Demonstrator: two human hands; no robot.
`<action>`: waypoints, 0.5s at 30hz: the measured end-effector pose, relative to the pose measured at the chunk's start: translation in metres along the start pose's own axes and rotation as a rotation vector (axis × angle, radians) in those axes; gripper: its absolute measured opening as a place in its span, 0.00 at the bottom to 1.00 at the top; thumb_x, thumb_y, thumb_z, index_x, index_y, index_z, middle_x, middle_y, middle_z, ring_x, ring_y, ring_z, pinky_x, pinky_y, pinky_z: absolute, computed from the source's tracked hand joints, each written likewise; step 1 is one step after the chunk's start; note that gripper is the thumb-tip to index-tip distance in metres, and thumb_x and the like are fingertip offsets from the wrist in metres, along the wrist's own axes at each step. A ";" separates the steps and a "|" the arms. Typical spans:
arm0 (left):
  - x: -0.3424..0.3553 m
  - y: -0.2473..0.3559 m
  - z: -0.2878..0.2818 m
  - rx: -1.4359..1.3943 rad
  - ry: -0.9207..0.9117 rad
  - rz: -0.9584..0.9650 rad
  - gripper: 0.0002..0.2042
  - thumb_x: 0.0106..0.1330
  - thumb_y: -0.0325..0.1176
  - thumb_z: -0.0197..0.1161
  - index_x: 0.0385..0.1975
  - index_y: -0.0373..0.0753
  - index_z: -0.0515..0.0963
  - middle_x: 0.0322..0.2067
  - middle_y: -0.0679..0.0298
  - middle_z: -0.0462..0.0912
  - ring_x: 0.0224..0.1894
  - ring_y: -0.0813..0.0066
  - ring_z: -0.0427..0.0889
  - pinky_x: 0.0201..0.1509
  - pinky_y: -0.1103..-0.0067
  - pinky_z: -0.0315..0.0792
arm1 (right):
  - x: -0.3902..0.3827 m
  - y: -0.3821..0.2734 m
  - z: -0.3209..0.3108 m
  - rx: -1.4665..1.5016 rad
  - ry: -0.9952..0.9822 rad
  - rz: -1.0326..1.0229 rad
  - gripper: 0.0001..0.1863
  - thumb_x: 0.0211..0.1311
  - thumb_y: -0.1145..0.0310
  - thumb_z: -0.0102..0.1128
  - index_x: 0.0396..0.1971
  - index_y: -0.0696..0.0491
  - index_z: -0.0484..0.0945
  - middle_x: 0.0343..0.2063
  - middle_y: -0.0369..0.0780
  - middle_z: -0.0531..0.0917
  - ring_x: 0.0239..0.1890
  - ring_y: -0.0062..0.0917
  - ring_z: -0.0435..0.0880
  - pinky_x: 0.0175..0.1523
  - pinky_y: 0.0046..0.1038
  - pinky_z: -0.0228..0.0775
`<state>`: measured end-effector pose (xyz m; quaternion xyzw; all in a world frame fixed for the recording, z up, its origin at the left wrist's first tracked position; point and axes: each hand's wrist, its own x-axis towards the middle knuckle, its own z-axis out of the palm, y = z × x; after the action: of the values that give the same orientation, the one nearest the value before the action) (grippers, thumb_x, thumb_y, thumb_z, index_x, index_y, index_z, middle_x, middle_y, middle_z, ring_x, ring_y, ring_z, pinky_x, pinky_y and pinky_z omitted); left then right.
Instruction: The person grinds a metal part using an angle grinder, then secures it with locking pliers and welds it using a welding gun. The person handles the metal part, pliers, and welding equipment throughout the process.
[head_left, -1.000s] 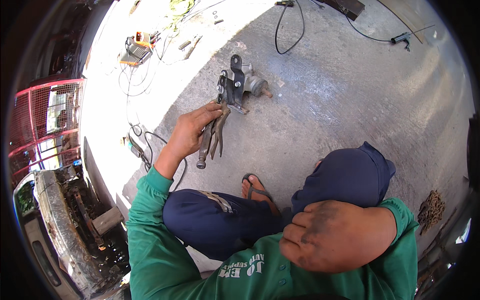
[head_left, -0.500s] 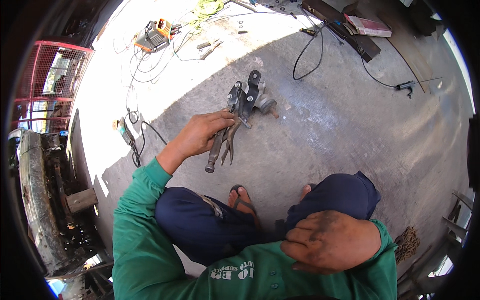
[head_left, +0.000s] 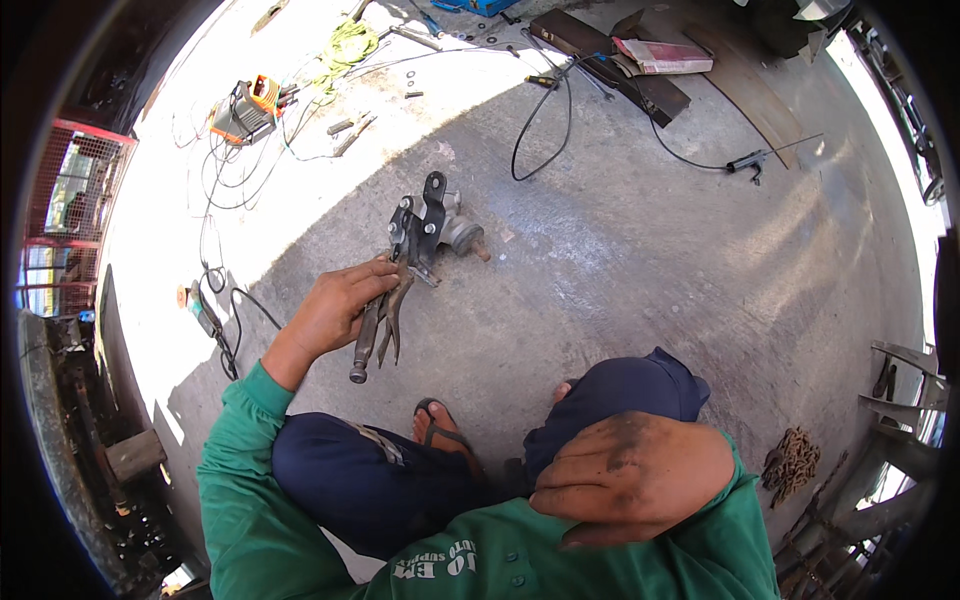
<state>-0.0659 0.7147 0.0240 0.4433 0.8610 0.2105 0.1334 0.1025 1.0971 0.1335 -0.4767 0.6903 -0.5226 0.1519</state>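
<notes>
View swung right; pliers (head_left: 367,340) inside shadow edge (head_left: 288,250), open concrete (head_left: 640,270) rightward

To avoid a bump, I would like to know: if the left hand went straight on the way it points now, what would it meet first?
Beyond the pliers in the left hand, probably the black bracket, though depth is unclear.

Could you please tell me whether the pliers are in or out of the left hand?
In: the left hand curls over the pliers, next to the black bracket. Whether the jaws are shut, I cannot tell.
</notes>
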 end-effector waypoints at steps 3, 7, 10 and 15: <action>0.003 0.003 0.000 0.037 -0.015 0.023 0.22 0.57 0.20 0.67 0.55 0.35 0.82 0.59 0.53 0.85 0.65 0.48 0.82 0.62 0.62 0.82 | -0.013 0.003 -0.006 0.146 0.099 -0.012 0.21 0.62 0.64 0.74 0.48 0.62 0.82 0.41 0.46 0.86 0.42 0.38 0.89 0.47 0.37 0.84; 0.000 -0.001 -0.004 0.069 -0.030 0.018 0.23 0.57 0.19 0.67 0.55 0.35 0.82 0.60 0.53 0.84 0.66 0.48 0.82 0.62 0.62 0.82 | -0.002 0.012 -0.010 0.156 0.085 -0.085 0.20 0.59 0.67 0.78 0.43 0.68 0.86 0.38 0.53 0.90 0.35 0.39 0.94 0.38 0.30 0.87; -0.007 -0.002 -0.003 0.053 -0.020 0.003 0.23 0.56 0.19 0.67 0.55 0.35 0.82 0.61 0.54 0.83 0.66 0.49 0.82 0.61 0.62 0.82 | 0.000 0.014 -0.008 0.175 0.059 -0.036 0.21 0.61 0.67 0.76 0.48 0.64 0.83 0.43 0.48 0.87 0.39 0.40 0.91 0.43 0.36 0.85; -0.007 -0.003 -0.003 0.023 -0.009 0.004 0.22 0.56 0.18 0.67 0.54 0.35 0.82 0.61 0.54 0.84 0.66 0.49 0.81 0.61 0.61 0.82 | -0.001 0.019 -0.008 0.207 0.066 -0.085 0.20 0.61 0.67 0.77 0.47 0.65 0.84 0.41 0.49 0.88 0.38 0.40 0.91 0.43 0.34 0.86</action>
<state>-0.0654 0.7067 0.0253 0.4472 0.8620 0.1991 0.1317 0.0874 1.1025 0.1198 -0.4697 0.6167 -0.6123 0.1552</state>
